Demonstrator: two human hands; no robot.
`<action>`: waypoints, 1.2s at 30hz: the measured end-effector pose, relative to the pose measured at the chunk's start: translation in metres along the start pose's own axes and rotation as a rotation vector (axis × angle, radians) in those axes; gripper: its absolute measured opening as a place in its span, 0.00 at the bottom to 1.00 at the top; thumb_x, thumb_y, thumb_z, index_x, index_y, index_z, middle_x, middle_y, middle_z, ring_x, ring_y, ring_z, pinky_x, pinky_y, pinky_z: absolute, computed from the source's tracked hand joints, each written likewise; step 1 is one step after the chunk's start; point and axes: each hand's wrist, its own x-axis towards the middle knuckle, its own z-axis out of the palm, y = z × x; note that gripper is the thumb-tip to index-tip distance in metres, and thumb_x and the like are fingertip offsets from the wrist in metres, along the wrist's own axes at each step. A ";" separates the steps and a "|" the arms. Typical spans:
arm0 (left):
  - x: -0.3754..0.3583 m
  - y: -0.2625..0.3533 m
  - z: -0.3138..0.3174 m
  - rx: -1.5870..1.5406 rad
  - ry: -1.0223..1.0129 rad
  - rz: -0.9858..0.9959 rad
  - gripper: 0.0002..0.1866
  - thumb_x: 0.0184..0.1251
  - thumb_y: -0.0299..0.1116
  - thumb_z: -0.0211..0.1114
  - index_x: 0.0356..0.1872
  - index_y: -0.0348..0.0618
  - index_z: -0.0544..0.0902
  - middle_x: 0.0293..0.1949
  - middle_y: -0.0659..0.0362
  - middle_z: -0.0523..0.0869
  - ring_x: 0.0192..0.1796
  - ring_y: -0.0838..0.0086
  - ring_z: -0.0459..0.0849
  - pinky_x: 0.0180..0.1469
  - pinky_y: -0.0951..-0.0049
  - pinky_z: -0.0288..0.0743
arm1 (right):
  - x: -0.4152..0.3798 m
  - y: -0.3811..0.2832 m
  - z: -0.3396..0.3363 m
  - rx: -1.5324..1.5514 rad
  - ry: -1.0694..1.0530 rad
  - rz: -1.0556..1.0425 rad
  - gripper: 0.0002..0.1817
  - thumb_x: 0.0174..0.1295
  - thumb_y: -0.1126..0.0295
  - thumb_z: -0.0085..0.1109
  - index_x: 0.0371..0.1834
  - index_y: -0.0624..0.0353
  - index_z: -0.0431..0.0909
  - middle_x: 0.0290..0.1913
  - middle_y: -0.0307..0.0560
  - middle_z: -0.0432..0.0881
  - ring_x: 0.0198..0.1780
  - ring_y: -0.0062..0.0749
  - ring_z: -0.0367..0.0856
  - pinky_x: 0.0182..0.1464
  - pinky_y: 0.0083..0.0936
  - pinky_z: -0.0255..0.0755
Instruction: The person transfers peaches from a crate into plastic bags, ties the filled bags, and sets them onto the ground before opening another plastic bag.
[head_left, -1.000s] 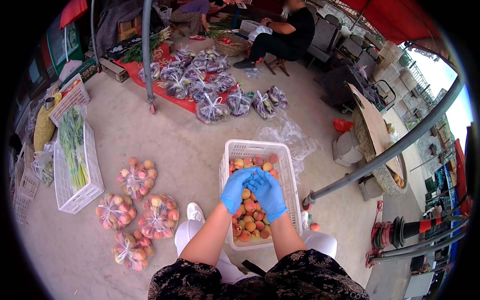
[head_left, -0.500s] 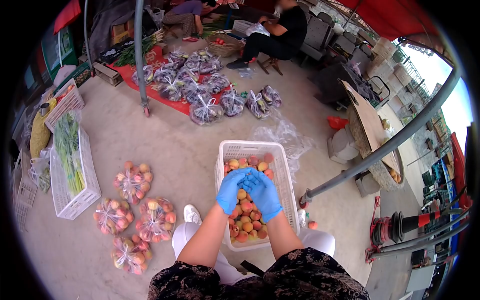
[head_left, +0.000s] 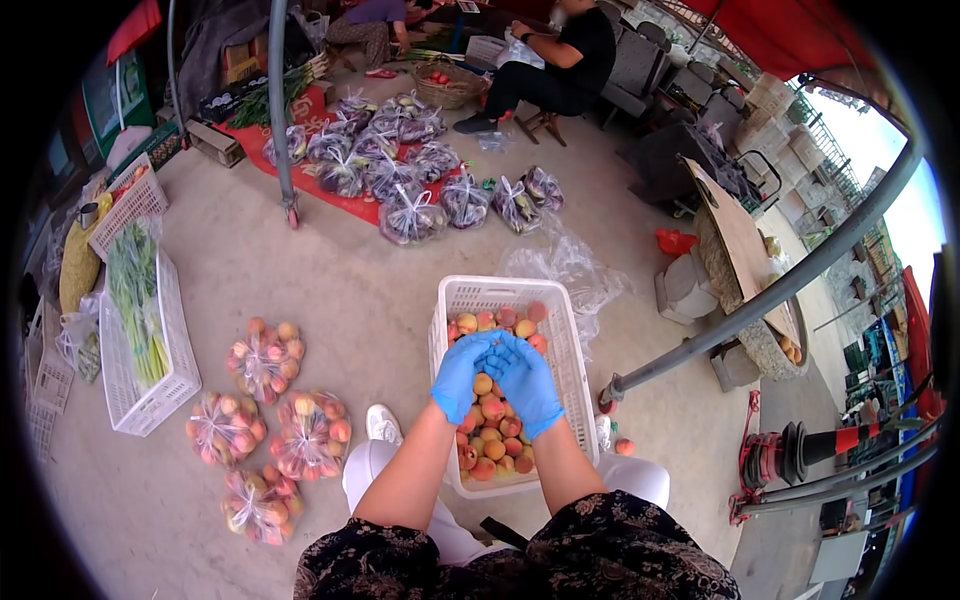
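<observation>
Both of my hands wear blue gloves and are cupped together above the white plastic crate (head_left: 582, 390), fingertips meeting. My left hand (head_left: 460, 375) is on the left side and my right hand (head_left: 528, 385) on the right, fingers curled. Whether anything lies between them I cannot make out. Beneath them, the crate holds many loose peaches (head_left: 490, 450). Several clear bags of peaches (head_left: 313, 435) stand on the floor to the left of the crate. Crumpled clear plastic (head_left: 575, 270) lies just behind the crate.
Bagged eggplants (head_left: 412, 215) lie on and beside a red cloth (head_left: 350, 205). A metal pole (head_left: 740, 310) slants up at the right. A crate of greens (head_left: 190, 370) stands left. One loose peach (head_left: 625, 446) is on the floor. A seated person (head_left: 560, 60) is at the back.
My cupped hands have hardly moved. At the back, the seated person in black has shifted the arms slightly, and the other person leans differently.
</observation>
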 end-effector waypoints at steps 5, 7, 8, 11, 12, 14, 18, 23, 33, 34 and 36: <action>0.008 -0.005 -0.008 -0.026 -0.014 -0.003 0.15 0.65 0.33 0.51 0.46 0.35 0.78 0.39 0.57 0.82 0.39 0.76 0.79 0.45 0.77 0.72 | 0.002 -0.003 0.005 -0.015 -0.006 -0.008 0.18 0.64 0.61 0.47 0.49 0.64 0.73 0.43 0.48 0.79 0.45 0.37 0.76 0.52 0.32 0.70; 0.012 -0.003 -0.011 -0.021 0.024 0.013 0.15 0.64 0.34 0.52 0.47 0.36 0.77 0.40 0.57 0.82 0.41 0.76 0.78 0.47 0.77 0.71 | 0.010 -0.013 0.006 -0.002 -0.045 0.006 0.19 0.64 0.59 0.47 0.49 0.64 0.73 0.42 0.48 0.79 0.43 0.36 0.77 0.50 0.32 0.70; 0.011 0.004 -0.008 -0.005 0.082 0.039 0.16 0.64 0.35 0.52 0.47 0.37 0.77 0.42 0.57 0.81 0.43 0.76 0.78 0.48 0.77 0.70 | 0.016 -0.022 0.009 -0.018 -0.042 -0.007 0.19 0.64 0.59 0.47 0.49 0.63 0.73 0.40 0.47 0.79 0.42 0.35 0.77 0.49 0.30 0.71; 0.005 0.024 -0.005 -0.006 0.160 0.057 0.18 0.64 0.37 0.53 0.49 0.38 0.76 0.46 0.58 0.80 0.47 0.75 0.76 0.52 0.75 0.68 | 0.047 -0.061 0.020 -0.068 -0.025 -0.055 0.20 0.64 0.57 0.48 0.48 0.62 0.73 0.37 0.45 0.78 0.38 0.33 0.76 0.44 0.28 0.72; 0.006 0.030 -0.006 -0.016 0.167 0.057 0.18 0.64 0.38 0.53 0.50 0.39 0.76 0.48 0.58 0.80 0.49 0.74 0.76 0.53 0.75 0.67 | 0.060 -0.075 0.022 -0.084 -0.015 -0.074 0.20 0.64 0.56 0.49 0.47 0.62 0.74 0.36 0.45 0.78 0.37 0.33 0.76 0.43 0.28 0.72; 0.006 0.034 -0.010 -0.013 0.203 0.064 0.19 0.64 0.38 0.52 0.51 0.39 0.75 0.49 0.59 0.79 0.50 0.74 0.75 0.54 0.74 0.66 | 0.090 -0.099 0.024 -0.122 0.003 -0.087 0.21 0.62 0.54 0.51 0.46 0.61 0.74 0.33 0.43 0.78 0.35 0.34 0.76 0.42 0.29 0.72; 0.011 0.029 -0.023 -0.032 0.212 0.070 0.19 0.63 0.37 0.52 0.53 0.38 0.74 0.50 0.58 0.79 0.50 0.74 0.75 0.55 0.73 0.66 | 0.145 -0.141 0.012 -0.247 0.075 -0.091 0.24 0.59 0.48 0.54 0.44 0.58 0.74 0.33 0.42 0.77 0.35 0.33 0.76 0.41 0.31 0.72; 0.015 0.035 -0.026 -0.048 0.205 0.058 0.19 0.63 0.36 0.53 0.53 0.38 0.74 0.51 0.58 0.78 0.50 0.74 0.75 0.55 0.73 0.66 | 0.179 -0.163 -0.032 -0.493 0.313 -0.169 0.39 0.54 0.40 0.55 0.58 0.62 0.65 0.50 0.51 0.71 0.45 0.37 0.73 0.48 0.33 0.71; 0.012 0.034 -0.021 -0.073 0.285 0.111 0.21 0.63 0.36 0.53 0.56 0.38 0.71 0.54 0.57 0.75 0.54 0.72 0.73 0.57 0.72 0.65 | 0.171 -0.176 -0.085 -0.576 0.463 -0.264 0.53 0.48 0.38 0.60 0.68 0.64 0.50 0.65 0.60 0.58 0.61 0.48 0.64 0.58 0.35 0.66; 0.012 0.033 -0.022 -0.074 0.284 0.103 0.22 0.63 0.36 0.53 0.56 0.38 0.71 0.55 0.57 0.75 0.54 0.72 0.72 0.58 0.71 0.64 | 0.174 -0.179 -0.085 -0.632 0.476 -0.350 0.53 0.48 0.39 0.61 0.68 0.63 0.50 0.64 0.59 0.58 0.62 0.48 0.63 0.57 0.35 0.67; 0.013 0.028 -0.026 -0.074 0.293 0.074 0.22 0.63 0.37 0.53 0.56 0.38 0.71 0.56 0.57 0.74 0.56 0.72 0.72 0.58 0.71 0.64 | 0.187 -0.183 -0.087 -0.582 0.414 -0.438 0.49 0.48 0.41 0.62 0.66 0.62 0.53 0.62 0.57 0.60 0.59 0.45 0.66 0.51 0.34 0.70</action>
